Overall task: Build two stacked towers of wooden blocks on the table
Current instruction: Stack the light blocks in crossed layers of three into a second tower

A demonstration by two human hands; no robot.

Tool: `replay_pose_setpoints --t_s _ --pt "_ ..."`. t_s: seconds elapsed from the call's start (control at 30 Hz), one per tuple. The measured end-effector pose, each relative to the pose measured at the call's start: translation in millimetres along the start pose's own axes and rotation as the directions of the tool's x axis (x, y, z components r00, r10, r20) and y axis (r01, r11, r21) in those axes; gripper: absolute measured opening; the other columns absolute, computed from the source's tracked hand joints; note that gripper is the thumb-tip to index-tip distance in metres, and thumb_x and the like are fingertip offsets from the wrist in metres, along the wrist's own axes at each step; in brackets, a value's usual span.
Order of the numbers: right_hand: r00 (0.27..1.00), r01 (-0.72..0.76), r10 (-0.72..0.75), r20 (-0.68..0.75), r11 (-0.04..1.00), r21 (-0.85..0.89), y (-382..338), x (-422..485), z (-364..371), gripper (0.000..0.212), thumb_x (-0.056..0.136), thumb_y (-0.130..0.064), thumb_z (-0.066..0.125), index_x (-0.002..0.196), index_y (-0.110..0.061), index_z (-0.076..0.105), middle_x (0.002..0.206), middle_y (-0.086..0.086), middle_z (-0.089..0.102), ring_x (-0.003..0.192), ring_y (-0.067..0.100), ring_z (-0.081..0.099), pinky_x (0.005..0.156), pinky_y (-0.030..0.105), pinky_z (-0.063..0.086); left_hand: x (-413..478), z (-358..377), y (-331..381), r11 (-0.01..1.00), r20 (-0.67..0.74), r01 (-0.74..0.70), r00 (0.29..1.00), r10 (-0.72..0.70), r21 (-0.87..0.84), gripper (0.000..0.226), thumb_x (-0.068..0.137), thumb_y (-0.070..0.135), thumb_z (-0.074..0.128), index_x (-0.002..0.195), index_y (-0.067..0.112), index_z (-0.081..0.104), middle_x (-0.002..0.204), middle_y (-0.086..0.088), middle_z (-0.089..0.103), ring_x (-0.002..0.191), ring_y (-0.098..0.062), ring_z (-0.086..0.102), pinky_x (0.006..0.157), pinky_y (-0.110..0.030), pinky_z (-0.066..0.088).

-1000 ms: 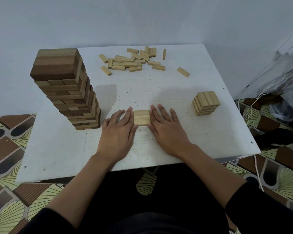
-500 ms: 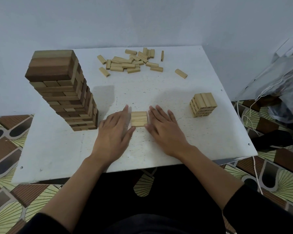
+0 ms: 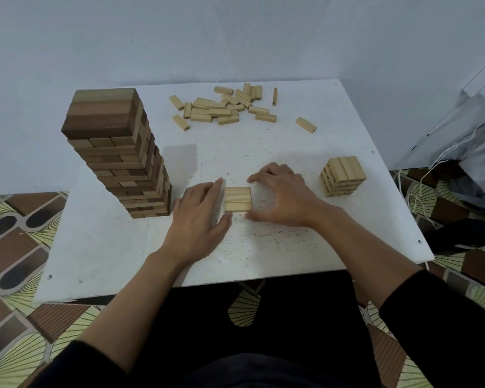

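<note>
A flat row of pale wooden blocks (image 3: 237,199) lies on the white table (image 3: 263,247) near its front middle. My left hand (image 3: 198,217) lies flat against the row's left side, fingers together. My right hand (image 3: 284,196) arches beside its right side, fingers spread, thumb at the near corner and forefinger past the far corner. A tall tower of darker blocks (image 3: 118,152) stands at the left. A short stack of pale blocks (image 3: 343,175) stands at the right. A pile of loose blocks (image 3: 224,106) lies at the back.
A single block (image 3: 305,124) lies apart at the back right. The tall tower is close to my left hand. A plastic bag with white cords (image 3: 465,130) hangs beyond the table's right edge. Patterned floor surrounds the table.
My right hand has lifted from flat into an arch with spread fingers and drawn slightly off the row's right side. My left hand stays flat against the left side.
</note>
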State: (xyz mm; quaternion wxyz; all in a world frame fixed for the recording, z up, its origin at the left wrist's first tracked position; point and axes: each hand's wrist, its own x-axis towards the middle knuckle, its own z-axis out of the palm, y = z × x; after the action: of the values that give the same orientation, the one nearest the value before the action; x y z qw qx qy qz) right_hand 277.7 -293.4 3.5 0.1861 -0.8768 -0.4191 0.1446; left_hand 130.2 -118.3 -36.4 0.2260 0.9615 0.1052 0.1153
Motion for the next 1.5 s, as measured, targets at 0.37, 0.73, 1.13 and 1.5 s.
replay_pose_setpoints --t_s 0.37,0.73,1.13,1.5 --pt "0.999 0.028 -0.028 -0.021 1.000 -0.014 3.8 5.4 5.2 0.067 0.074 -0.063 0.075 0.132 -0.034 0.058 0.120 -0.009 0.038 0.116 0.011 0.033 0.103 0.042 0.033 19.6 -11.4 1.5 0.999 0.150 -0.022 0.989 0.014 0.047 0.066 0.087 0.053 0.045 0.146 0.024 0.046 0.130 0.001 0.040 0.122 -0.017 0.032 0.101 -0.043 0.035" --pt "0.999 0.030 -0.030 -0.036 1.000 0.007 5.2 4.6 6.4 0.060 0.077 -0.061 0.074 0.130 -0.036 0.060 0.118 -0.010 0.040 0.115 0.010 0.034 0.102 0.039 0.032 20.7 -16.6 -0.3 1.000 0.212 0.004 0.977 -0.007 0.014 0.073 0.086 0.062 0.041 0.149 0.026 0.045 0.134 0.003 0.040 0.126 -0.018 0.031 0.105 -0.044 0.035" --pt "0.990 0.137 -0.130 0.048 0.974 -0.182 1.5 -0.7 0.4 0.055 0.092 -0.057 0.057 0.138 -0.029 0.047 0.129 -0.006 0.044 0.122 0.014 0.031 0.100 0.041 0.033 20.2 -20.9 7.3 0.997 0.217 -0.072 0.974 0.064 0.031 0.047 0.099 0.044 0.057 0.139 0.022 0.049 0.130 0.002 0.043 0.119 -0.018 0.039 0.097 -0.044 0.039" --pt "0.984 0.148 -0.158 -0.087 0.983 -0.111 13.2 -27.6 -66.2 0.053 0.093 -0.060 0.045 0.136 -0.028 0.046 0.119 -0.015 0.049 0.120 0.007 0.031 0.104 0.037 0.033 55.8 -48.6 48.3 0.972 0.127 -0.224 0.965 0.231 -0.067 0.060 0.095 0.065 0.041 0.139 0.025 0.047 0.127 0.007 0.044 0.117 -0.012 0.042 0.099 -0.039 0.044"
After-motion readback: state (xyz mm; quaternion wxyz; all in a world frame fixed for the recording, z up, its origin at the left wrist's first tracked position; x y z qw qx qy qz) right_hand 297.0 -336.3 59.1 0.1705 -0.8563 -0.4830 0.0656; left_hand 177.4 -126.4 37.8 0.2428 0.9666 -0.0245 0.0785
